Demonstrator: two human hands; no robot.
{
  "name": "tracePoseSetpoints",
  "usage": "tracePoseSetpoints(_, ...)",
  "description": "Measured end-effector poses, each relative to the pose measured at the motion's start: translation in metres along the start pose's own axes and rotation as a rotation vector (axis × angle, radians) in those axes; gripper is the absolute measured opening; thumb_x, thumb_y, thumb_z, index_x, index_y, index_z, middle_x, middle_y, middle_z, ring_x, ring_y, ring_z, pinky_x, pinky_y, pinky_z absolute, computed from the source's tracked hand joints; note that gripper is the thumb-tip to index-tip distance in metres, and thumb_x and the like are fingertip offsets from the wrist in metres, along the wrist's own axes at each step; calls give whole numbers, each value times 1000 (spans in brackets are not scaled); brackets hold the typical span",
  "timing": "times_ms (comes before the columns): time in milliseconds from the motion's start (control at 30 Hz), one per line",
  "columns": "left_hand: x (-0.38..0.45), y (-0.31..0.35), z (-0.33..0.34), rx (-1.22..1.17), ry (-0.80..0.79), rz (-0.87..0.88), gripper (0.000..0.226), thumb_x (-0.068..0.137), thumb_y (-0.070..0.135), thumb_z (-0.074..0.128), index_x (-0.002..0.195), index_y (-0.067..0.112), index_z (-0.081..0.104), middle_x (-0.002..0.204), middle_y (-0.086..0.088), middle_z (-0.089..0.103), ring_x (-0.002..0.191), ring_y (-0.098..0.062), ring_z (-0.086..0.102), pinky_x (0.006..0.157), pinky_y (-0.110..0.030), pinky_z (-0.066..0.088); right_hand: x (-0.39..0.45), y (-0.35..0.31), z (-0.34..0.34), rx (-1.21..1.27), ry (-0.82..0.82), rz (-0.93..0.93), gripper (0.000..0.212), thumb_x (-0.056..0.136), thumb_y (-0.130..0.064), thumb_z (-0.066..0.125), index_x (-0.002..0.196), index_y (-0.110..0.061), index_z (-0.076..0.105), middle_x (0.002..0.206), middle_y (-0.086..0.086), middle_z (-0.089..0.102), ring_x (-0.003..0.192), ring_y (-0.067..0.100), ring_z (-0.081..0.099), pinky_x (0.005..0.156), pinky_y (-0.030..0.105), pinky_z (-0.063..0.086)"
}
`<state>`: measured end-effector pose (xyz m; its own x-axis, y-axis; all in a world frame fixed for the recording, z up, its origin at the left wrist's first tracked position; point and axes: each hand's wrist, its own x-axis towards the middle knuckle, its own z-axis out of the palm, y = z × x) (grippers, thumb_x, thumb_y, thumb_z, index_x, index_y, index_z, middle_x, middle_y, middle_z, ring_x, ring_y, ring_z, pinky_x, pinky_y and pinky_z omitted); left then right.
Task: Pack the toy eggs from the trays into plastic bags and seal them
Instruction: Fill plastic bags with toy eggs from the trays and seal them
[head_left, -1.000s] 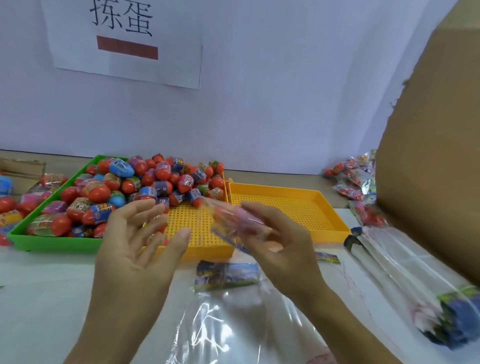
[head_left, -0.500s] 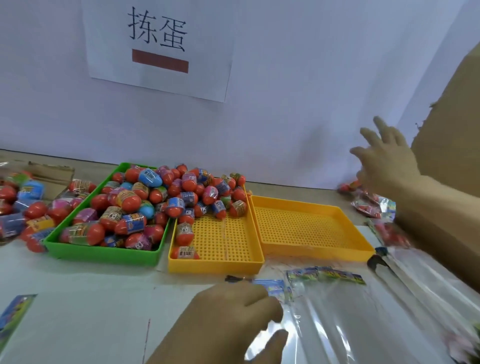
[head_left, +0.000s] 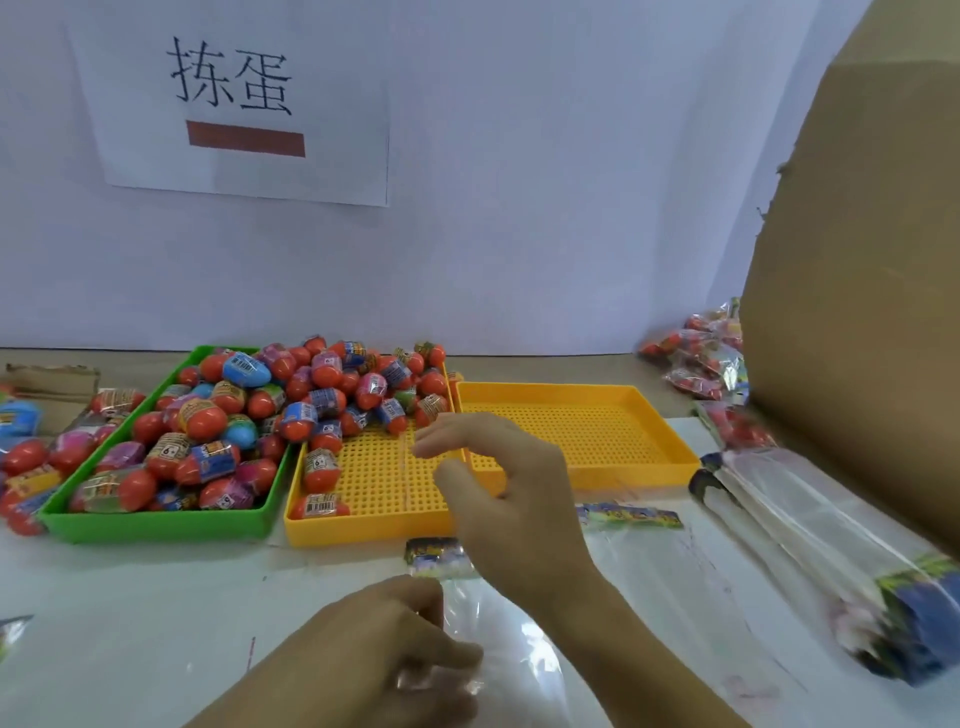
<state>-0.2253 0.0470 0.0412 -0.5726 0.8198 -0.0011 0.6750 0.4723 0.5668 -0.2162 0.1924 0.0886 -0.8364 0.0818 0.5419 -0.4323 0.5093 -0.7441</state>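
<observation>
**A:** White tabletop (head_left: 130, 613) first. What lies nearest on it?

**B:** A clear plastic bag (head_left: 519, 654), flat, just nearer than the middle yellow tray (head_left: 374, 527). Its long axis runs from the viewer toward that tray, printed header at the tray end. The left hand (head_left: 363, 660) pinches its near part with curled fingers. The right hand (head_left: 506, 499) hovers over the tray's near right corner, fingers loosely bent and spread, holding nothing.

**A:** How far along is the packing?

**B:** I judge it mid-way. This bag looks empty and unsealed. Most toy eggs (head_left: 291, 405) are heaped at the tray's far end and fill the green tray (head_left: 156, 525) to its left; only a few lie on the tray's near mesh, pointing every way. The second yellow tray (head_left: 576, 473) to its right holds none.

**A:** Anything finished?

**B:** Filled bags (head_left: 696, 358) are piled far right of the tray, beside a cardboard box (head_left: 857, 312). A stack of unused bags (head_left: 810, 525) lies right of it, and a paper sign (head_left: 239, 109) hangs on the wall beyond.
</observation>
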Motion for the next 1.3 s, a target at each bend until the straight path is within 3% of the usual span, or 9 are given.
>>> tracePoseSetpoints(133, -4, -5, 2, -69, 96, -11, 21, 83, 58, 67, 100, 68, 59, 89, 36, 50, 85, 7, 53, 64, -8, 36, -5, 18, -13, 117, 26, 160, 22, 81, -10, 56, 77, -21, 74, 76, -10, 69, 71, 1, 61, 60, 11, 44)
tracePoseSetpoints(267, -4, -4, 5, -176, 253, 17, 21, 78, 66, 61, 90, 54, 73, 83, 19, 59, 82, -4, 57, 63, -14, 40, -2, 23, -25, 211, 9, 244, 31, 88, 3, 53, 79, -17, 76, 54, -12, 59, 40, 7, 38, 42, 14, 31)
tracePoseSetpoints(367, -6, -7, 7, -133, 267, -68, 40, 70, 79, 64, 100, 53, 70, 95, 23, 53, 94, -2, 53, 72, -13, 41, 3, 26, -31, 237, 59, 264, 34, 87, 2, 52, 76, -21, 75, 68, -13, 68, 57, 20, 51, 51, 23, 44)
tracePoseSetpoints(500, -6, -8, 10, -1, 195, -106, 65, 64, 91, 55, 114, 52, 68, 99, 27, 37, 102, 0, 42, 82, -17, 40, 7, 28, -34, 260, 81, 338, 37, 87, 2, 51, 72, -23, 74, 76, -13, 72, 72, -3, 61, 70, 22, 46)
tracePoseSetpoints(767, -6, 4, 3, -255, 457, -25, 20, 79, 52, 72, 97, 45, 77, 94, 15, 55, 93, -8, 51, 74, -16, 39, 9, 34, -38, 269, 111, 337, 35, 89, -1, 52, 72, -24, 73, 78, -7, 72, 78, 11, 63, 60, 24, 50)
tracePoseSetpoints(867, -6, 6, -5, -495, 657, -5, 18, 76, 42, 73, 91, 35, 80, 103, 8, 63, 101, -14, 58, 79, -24, 49, 12, 32, -42, 355, 69, 345, 16, 92, -27, 60, 83, -28, 74, 89, -9, 74, 89, 4, 67, 72, 25, 50)
tracePoseSetpoints(1000, -7, 8, -11, -772, 909, -3, 13, 80, 25, 78, 93, 23, 81, 121, -3, 64, 116, -27, 62, 80, -34, 60, 15, 29, -45, 469, -161, 415, 46, 73, -74, 55, 95, -37, 71, 101, -18, 73, 95, 5, 70, 67, 26, 56)
tracePoseSetpoints(1133, -5, 15, -10, -745, 991, -2, 40, 72, 16, 75, 112, 14, 70, 123, -16, 60, 90, -24, 70, 68, -32, 61, 6, 26, -37, 377, -353, 411, 77, 60, -74, 66, 122, -29, 65, 113, -10, 71, 94, 7, 72, 75, 31, 60)
tracePoseSetpoints(1300, -1, 12, -4, -683, 1008, -30, 80, 66, 8, 78, 135, 33, 44, 109, -5, 64, 73, -16, 67, 70, -30, 60, 5, 23, -32, 465, -383, 409, 52, 72, -75, 61, 89, -29, 78, 97, -2, 77, 90, 16, 74, 74, 32, 59)
